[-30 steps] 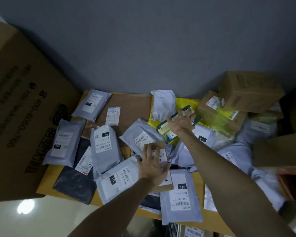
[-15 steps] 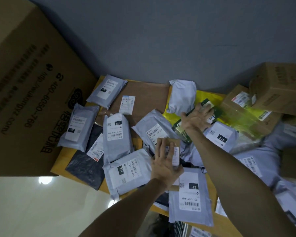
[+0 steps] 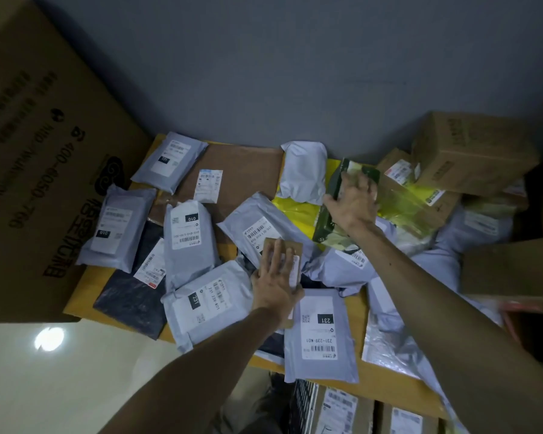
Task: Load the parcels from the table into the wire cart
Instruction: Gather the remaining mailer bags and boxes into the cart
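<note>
So the left hand (image 3: pixel 276 278) is lying flat, fingers straight, on a little brown box (image 3: pixel 296 247) in the middle of the pile. The right hand (image 3: pixel 353 206) is wrapped round a green box (image 3: pixel 325 225), fingers hooked over its far edge, with the box tilted on edge over a yellow bag (image 3: pixel 290 211). The grey mailers (image 3: pixel 322 336) are spread all over the tabletop (image 3: pixel 386 386), overlapping each other. Some cartons (image 3: pixel 470 155) are stacked back right, and there's a big carton (image 3: pixel 29 183) on the left.
</note>
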